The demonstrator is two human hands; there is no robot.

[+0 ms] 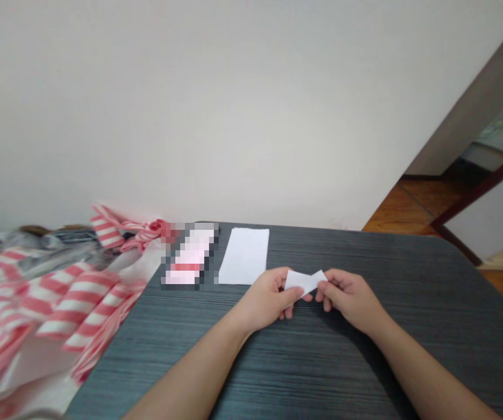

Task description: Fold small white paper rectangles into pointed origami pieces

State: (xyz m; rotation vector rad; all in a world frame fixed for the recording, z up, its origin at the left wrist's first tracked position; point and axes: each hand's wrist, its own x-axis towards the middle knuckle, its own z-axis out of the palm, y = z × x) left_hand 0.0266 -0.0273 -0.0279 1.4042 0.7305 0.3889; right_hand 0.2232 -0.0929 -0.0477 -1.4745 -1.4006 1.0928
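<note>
A small folded piece of white paper [299,281] is held between both hands, just above the dark table [273,361]. My left hand [271,296] pinches its left part, thumb on top. My right hand [348,296] grips the right end, where a pointed corner sticks up, between thumb and fingers. The fingers beneath the paper are partly hidden. Beyond my left hand lies a stack of white paper sheets [245,256], flat on the table.
Left of the sheets, a pinkish blurred-out item [192,256] lies at the table's edge. Red-and-white striped cloth [80,297] is heaped beside the table on the left. A pale wall [234,116] stands behind; wooden floor [402,207] shows at right.
</note>
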